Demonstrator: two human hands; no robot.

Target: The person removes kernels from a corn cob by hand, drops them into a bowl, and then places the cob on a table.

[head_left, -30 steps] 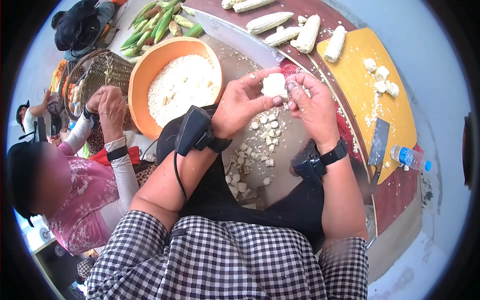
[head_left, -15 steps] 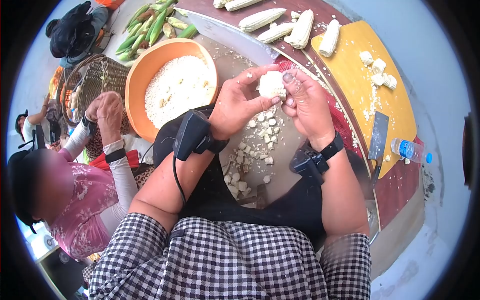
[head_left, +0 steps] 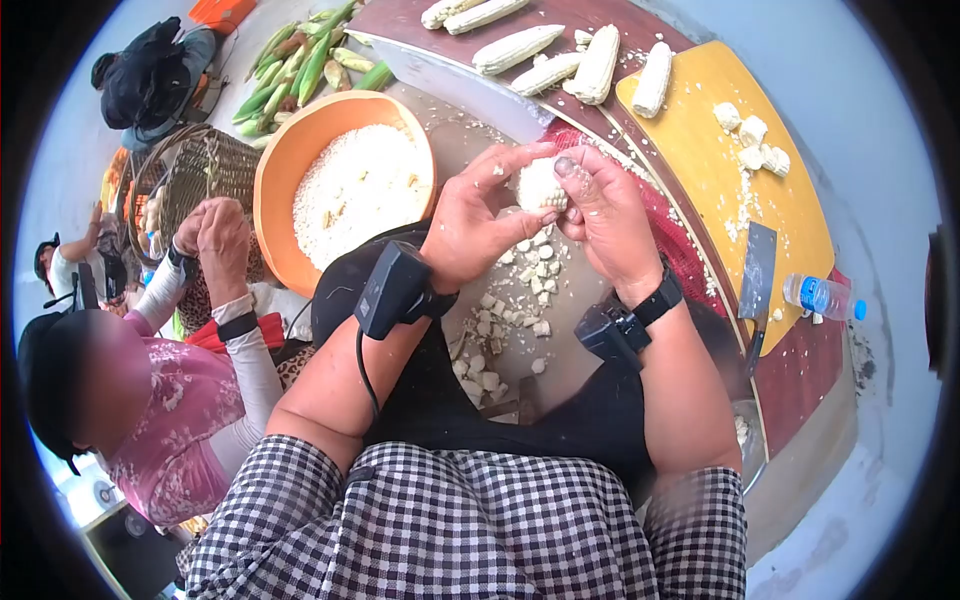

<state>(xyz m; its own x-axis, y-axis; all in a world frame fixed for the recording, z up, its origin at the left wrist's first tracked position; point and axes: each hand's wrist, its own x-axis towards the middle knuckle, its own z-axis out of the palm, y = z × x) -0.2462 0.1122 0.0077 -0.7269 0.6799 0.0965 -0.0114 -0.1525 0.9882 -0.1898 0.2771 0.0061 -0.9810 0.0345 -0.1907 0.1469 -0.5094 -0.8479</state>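
Observation:
A short chunk of white corn cob [head_left: 538, 186] is held up between both my hands, above the floor. My left hand [head_left: 480, 212] curves around its left side, thumb below and fingers above. On the other side, my right hand [head_left: 608, 205] has its thumb and fingertips pressed on the kernels; its curled fingers are partly hidden. A few loose kernels cling to my skin. To the left stands an orange basin [head_left: 268, 205] holding a heap of white kernels [head_left: 355, 185]. Below my hands, several bare cob pieces [head_left: 490, 325] lie scattered on the floor.
On the red table are several husked cobs [head_left: 520, 48]. A yellow cutting board [head_left: 680, 130] bears cob chunks [head_left: 752, 135], a cleaver [head_left: 757, 275] and crumbs. A water bottle [head_left: 815, 296] lies nearby. At left are a co-worker [head_left: 165, 400], a wicker basket [head_left: 205, 165] and green-husked corn [head_left: 300, 65].
My hands stay on the cob chunk, with the right fingers shifting slightly and the chunk turned a little. The co-worker's hands have moved slightly. The whole view has shifted a bit.

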